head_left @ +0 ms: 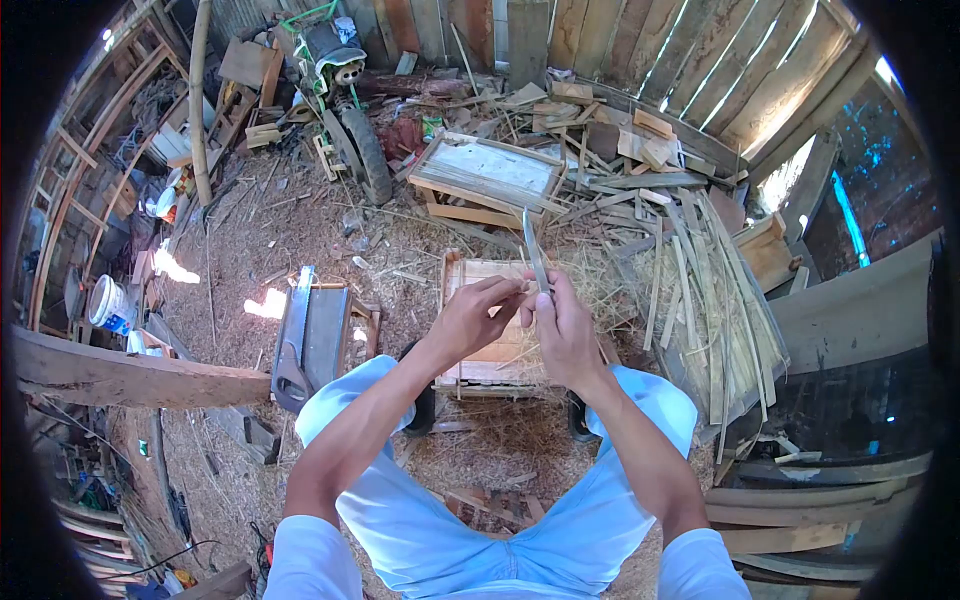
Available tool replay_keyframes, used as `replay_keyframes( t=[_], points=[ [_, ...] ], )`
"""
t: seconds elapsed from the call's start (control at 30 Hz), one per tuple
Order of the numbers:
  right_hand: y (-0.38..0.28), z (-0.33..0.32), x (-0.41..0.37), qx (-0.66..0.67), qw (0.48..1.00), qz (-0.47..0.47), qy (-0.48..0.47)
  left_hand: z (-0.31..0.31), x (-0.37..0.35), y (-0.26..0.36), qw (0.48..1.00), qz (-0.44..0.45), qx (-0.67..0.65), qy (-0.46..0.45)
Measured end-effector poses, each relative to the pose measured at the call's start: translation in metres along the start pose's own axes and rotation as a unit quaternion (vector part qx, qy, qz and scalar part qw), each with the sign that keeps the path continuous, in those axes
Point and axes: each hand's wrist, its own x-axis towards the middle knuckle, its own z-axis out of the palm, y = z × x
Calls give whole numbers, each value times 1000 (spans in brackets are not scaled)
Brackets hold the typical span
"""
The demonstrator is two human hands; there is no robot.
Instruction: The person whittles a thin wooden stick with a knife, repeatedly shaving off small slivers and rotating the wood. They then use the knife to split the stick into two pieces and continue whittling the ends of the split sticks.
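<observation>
Above the shorts [420, 520], right hand [565, 335] fingers grip the upright blade [534, 250].

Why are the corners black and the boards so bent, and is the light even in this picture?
Head view: a fisheye lens bows the plank wall and the beam and blacks out the corners. Head view: sun through the wall gaps burns out a sunlit patch beside the saw, while the left hand, right hand and blade at centre are sharp and evenly lit.

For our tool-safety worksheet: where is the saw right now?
Head view: the saw lies on a small bench on the person's left, beside the left knee, away from the right hand holding the knife.
</observation>
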Motion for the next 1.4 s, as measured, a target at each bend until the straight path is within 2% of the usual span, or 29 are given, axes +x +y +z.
replay_keyframes(
  t=[0.07,0.53,0.63,0.77,0.9,0.97,1.0,1.03,1.13,1.4],
  points=[
    [-2,2,-3,-32,999,-7,5,2,-3,-4,1000,-6,-9,4],
    [1,4,-3,-41,999,-15,-24,0,-5,-6,999,-8,8,-34],
    [-2,4,-7,-41,998,-20,-33,1,-9,-6,1000,8,-14,-5],
    [-3,4,-16,-22,998,-23,-46,0,-17,6,999,18,27,4],
    [-10,3,-28,27,997,25,-64,3,-26,13,1000,22,2,18],
    [-11,1,-34,43,992,67,-94,0,-30,19,1000,24,-4,10],
    [-5,1,-36,45,994,23,-95,-3,-34,23,1000,-11,-3,-12],
    [-5,0,-39,47,994,28,-96,-3,-37,25,998,-46,-2,-34],
    [-14,-5,-42,27,990,74,-120,-1,-41,26,998,-34,20,-46],
    [-9,-6,-45,43,990,69,-119,3,-40,23,995,-34,66,-69]
  ],
)
